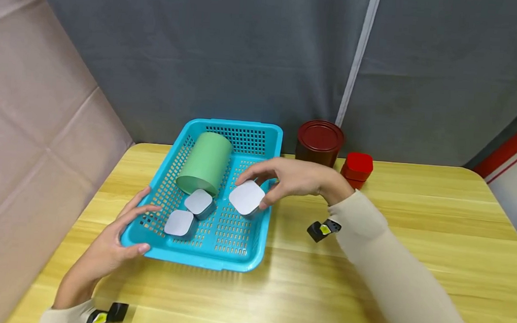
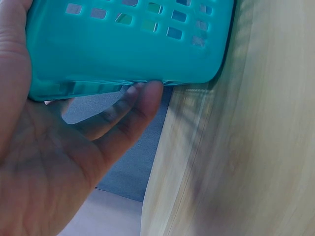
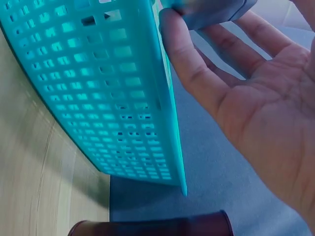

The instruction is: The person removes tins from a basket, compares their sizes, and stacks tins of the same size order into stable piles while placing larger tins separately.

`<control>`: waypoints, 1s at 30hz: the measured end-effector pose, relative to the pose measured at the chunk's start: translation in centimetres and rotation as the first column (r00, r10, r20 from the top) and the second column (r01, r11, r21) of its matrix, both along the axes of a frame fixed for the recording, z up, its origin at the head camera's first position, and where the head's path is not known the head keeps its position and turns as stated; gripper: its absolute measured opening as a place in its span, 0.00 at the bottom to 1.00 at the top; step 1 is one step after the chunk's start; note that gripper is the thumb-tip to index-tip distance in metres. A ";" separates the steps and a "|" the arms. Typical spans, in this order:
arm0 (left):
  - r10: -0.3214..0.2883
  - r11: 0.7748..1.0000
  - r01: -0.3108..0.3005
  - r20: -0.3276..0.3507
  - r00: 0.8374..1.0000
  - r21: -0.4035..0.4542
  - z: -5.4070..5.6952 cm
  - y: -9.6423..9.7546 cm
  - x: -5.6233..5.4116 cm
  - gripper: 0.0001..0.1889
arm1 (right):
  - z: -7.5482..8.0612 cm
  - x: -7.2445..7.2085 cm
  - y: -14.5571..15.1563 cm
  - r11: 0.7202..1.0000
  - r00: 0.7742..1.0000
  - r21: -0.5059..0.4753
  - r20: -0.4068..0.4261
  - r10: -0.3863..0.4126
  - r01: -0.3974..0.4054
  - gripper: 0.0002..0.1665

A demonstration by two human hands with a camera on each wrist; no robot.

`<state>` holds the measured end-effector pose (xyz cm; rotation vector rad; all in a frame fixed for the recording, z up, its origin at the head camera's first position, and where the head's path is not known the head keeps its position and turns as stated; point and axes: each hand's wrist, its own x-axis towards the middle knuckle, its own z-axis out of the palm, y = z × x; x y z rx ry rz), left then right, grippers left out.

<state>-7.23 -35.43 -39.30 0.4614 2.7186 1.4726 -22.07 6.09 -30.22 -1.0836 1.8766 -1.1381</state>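
Note:
My left hand (image 1: 113, 239) grips the near-left corner of a blue-green plastic basket (image 1: 208, 261), its thumb over the front rim. In the left wrist view, that hand's fingers (image 2: 129, 119) rest against the perforated wall of the basket (image 2: 128, 59). Over the right part of the basket, my right hand (image 1: 299, 179) pinches a small rounded-square box (image 1: 246, 198) with a white top and grey sides. Part of this box (image 3: 216, 14) shows by the right fingertips in the right wrist view. Inside the basket are a green cylinder (image 1: 206, 161) lying on its side and two similar white-topped boxes (image 1: 199, 202).
A dark red round can (image 1: 320, 136) stands behind the basket's right side, near the grey curtain (image 1: 229, 56). A small red box (image 1: 358, 166) sits right of it, partly behind the right forearm. Wooden tabletop (image 1: 437, 217) extends to the right.

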 end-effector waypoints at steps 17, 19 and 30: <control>-0.004 1.000 0.004 0.004 1.000 0.023 0.1 0.3 -0.2 0.37 | -0.6 1.6 6.2 0.969 0.974 -0.100 0.038 -0.224 0.227 0.34; 0.004 1.000 -0.004 0.004 1.000 0.008 0.1 0.2 -0.1 0.37 | -0.8 1.8 6.8 0.960 0.964 -0.090 0.032 -0.263 0.265 0.34; 0.010 1.000 -0.010 -0.008 1.000 -0.012 0.0 0.0 0.1 0.37 | -1.6 2.8 11.6 0.891 0.892 -0.106 -0.058 -0.448 0.441 0.31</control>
